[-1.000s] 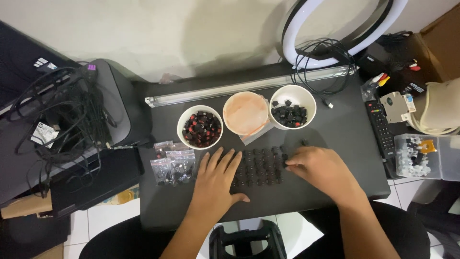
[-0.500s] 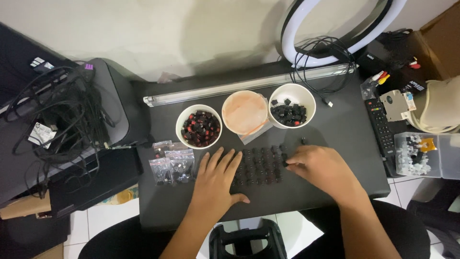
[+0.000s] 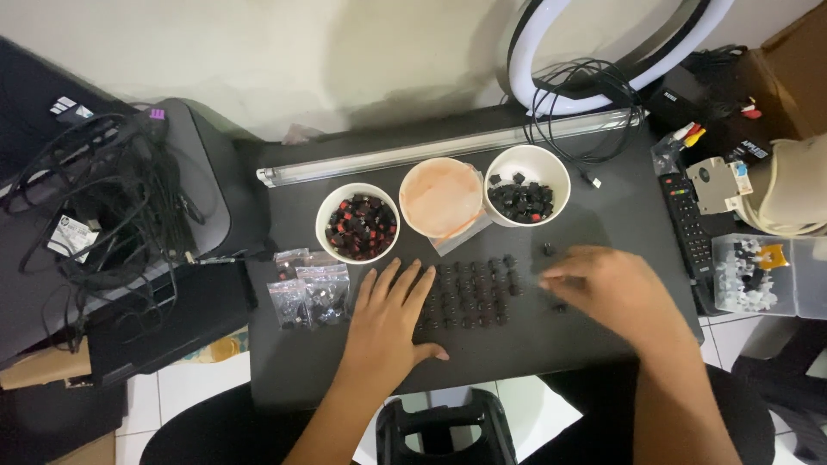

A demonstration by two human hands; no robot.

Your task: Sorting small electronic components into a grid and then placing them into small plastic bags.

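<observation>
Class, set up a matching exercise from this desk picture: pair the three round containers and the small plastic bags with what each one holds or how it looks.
Things:
1. left bowl
2. middle cup
3. right bowl
4. small plastic bags

Descriptions:
A. closed with an orange lid
B. lying flat left of the left hand
C. black and red pieces
D. mostly black pieces

Pairs: 1-C, 2-A, 3-D, 4-B

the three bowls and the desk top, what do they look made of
Bowls: likely paper or thin plastic, going by the thin white rolled rims and matte walls; the middle one carries a translucent, probably plastic lid. Desk top: matte black with no grain, perhaps laminate or a mat; the look leaves it open.
</observation>
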